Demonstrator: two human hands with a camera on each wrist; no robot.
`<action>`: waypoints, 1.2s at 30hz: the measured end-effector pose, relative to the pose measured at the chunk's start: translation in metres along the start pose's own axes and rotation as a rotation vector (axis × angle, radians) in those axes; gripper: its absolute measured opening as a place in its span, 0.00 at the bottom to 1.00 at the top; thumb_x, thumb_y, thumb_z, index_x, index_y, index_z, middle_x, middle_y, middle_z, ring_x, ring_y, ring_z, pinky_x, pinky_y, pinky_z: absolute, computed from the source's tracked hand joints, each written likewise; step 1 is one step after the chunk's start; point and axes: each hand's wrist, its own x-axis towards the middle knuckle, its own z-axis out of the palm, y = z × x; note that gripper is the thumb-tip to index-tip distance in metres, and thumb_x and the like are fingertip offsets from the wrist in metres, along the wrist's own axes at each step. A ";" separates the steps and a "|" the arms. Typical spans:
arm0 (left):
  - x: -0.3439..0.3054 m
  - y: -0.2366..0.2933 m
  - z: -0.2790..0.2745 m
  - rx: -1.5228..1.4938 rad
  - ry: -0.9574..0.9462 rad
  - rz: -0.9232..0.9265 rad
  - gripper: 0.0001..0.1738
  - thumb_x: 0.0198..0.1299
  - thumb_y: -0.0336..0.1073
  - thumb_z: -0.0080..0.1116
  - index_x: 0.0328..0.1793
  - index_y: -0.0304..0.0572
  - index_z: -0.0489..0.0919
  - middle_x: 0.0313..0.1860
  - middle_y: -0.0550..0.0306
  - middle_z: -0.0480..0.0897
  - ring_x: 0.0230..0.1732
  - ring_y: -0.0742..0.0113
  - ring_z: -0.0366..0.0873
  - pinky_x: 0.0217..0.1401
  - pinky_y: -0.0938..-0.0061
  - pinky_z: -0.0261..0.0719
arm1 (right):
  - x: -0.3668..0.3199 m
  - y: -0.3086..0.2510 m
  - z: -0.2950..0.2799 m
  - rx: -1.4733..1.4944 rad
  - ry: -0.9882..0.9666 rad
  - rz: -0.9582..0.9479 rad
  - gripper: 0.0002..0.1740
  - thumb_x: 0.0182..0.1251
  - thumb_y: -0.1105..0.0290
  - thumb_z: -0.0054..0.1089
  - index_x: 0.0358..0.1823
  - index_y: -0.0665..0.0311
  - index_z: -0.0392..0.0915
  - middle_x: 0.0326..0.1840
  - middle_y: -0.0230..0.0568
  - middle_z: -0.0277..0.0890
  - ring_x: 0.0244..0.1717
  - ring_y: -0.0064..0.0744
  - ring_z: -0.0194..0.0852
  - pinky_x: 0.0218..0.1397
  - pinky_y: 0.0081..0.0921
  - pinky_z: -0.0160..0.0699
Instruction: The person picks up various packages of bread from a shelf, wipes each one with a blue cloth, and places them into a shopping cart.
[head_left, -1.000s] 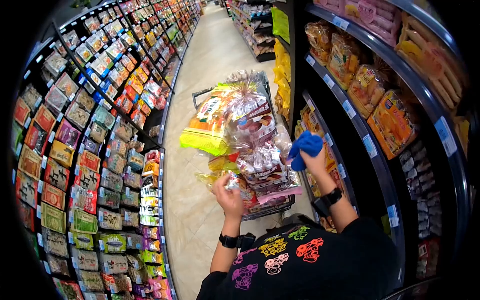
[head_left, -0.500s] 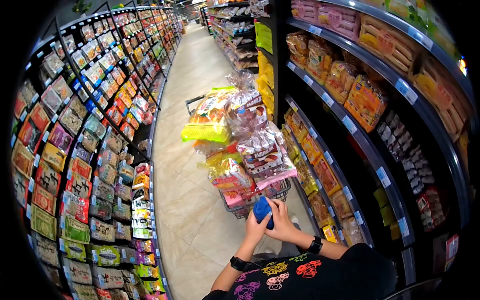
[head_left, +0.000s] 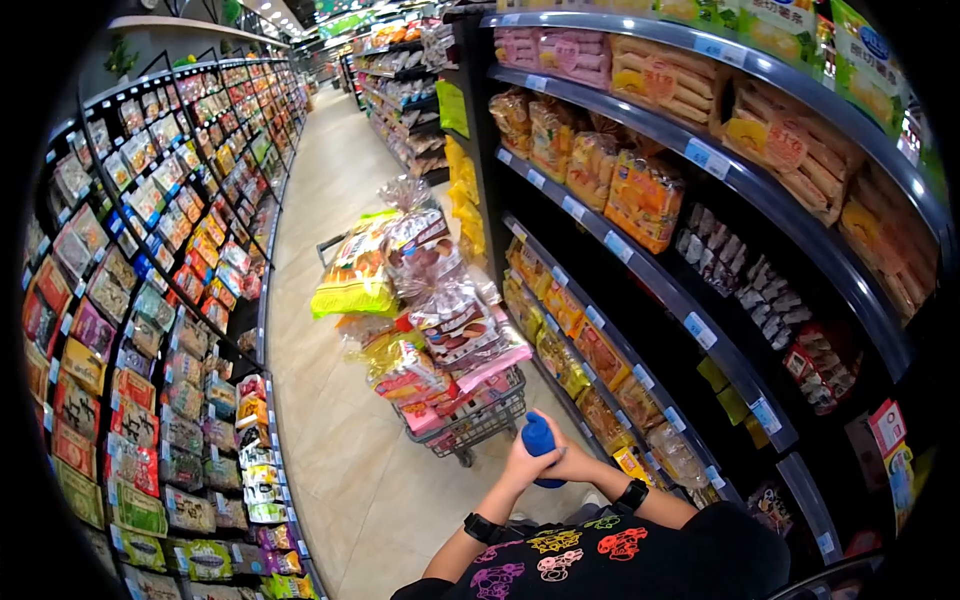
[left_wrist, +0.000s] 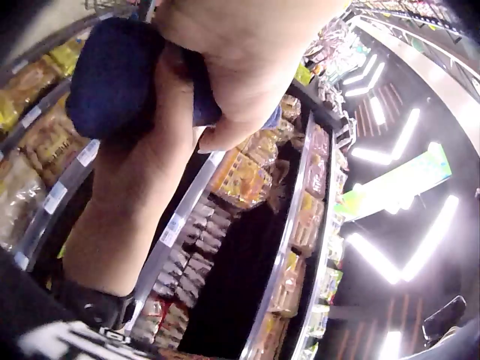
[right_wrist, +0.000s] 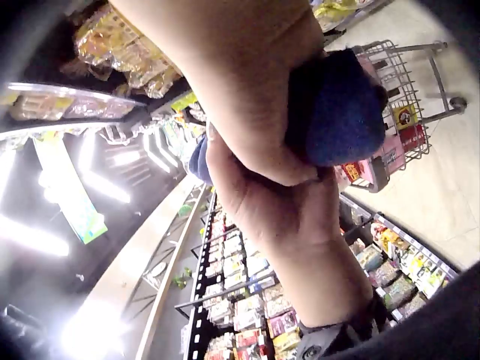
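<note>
In the head view, a bunched blue cloth is held up in front of the body. My left hand and my right hand grip it together, close to each other. Part of the cloth sticks out above the fingers and a little shows below. In the left wrist view, a thick fold of the cloth bulges beside the hands. The right wrist view shows a rounded end of the cloth next to the hands; its middle is hidden in the grip.
Just ahead stands a wire shopping cart, heaped with a bright yellow-green bag, brown-and-clear packs and other bagged food. Bread shelves run close along the right. A long rack of packaged goods lines the left side of the aisle.
The left hand has left the packs in the cart and joined the right hand on the blue cloth. The view has turned rightward, and the cart sits farther left.
</note>
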 end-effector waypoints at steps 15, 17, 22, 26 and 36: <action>0.005 0.018 0.029 -0.112 -0.095 -0.005 0.24 0.46 0.32 0.67 0.52 0.37 0.73 0.43 0.60 0.78 0.44 0.72 0.75 0.51 0.75 0.73 | -0.029 0.028 -0.035 0.398 -0.156 0.180 0.41 0.47 0.69 0.70 0.63 0.63 0.58 0.56 0.38 0.66 0.56 0.29 0.65 0.58 0.30 0.66; 0.007 0.022 0.030 -0.115 -0.044 0.018 0.27 0.49 0.30 0.65 0.57 0.37 0.71 0.48 0.58 0.77 0.48 0.70 0.75 0.54 0.74 0.72 | -0.028 0.018 -0.037 0.359 -0.111 0.172 0.41 0.47 0.68 0.70 0.63 0.63 0.58 0.57 0.37 0.66 0.56 0.29 0.65 0.58 0.30 0.66; 0.012 0.007 0.031 -0.145 0.117 0.001 0.25 0.53 0.30 0.62 0.58 0.37 0.70 0.52 0.57 0.76 0.51 0.69 0.74 0.56 0.73 0.70 | -0.023 0.012 -0.041 0.201 0.055 0.074 0.37 0.49 0.68 0.69 0.60 0.64 0.61 0.55 0.39 0.67 0.54 0.29 0.67 0.57 0.29 0.68; 0.015 -0.003 0.030 -0.148 0.185 -0.001 0.26 0.56 0.36 0.60 0.59 0.37 0.68 0.52 0.56 0.75 0.52 0.69 0.73 0.57 0.73 0.70 | -0.020 0.009 -0.039 0.014 0.199 -0.044 0.30 0.51 0.67 0.66 0.56 0.67 0.65 0.48 0.43 0.70 0.49 0.34 0.71 0.52 0.29 0.70; 0.014 -0.002 0.041 -0.617 0.141 -0.145 0.16 0.67 0.40 0.46 0.57 0.42 0.68 0.50 0.59 0.76 0.52 0.69 0.73 0.57 0.72 0.71 | -0.014 -0.008 -0.034 -0.276 0.404 -0.173 0.17 0.58 0.65 0.57 0.43 0.69 0.70 0.37 0.54 0.73 0.38 0.52 0.75 0.39 0.35 0.73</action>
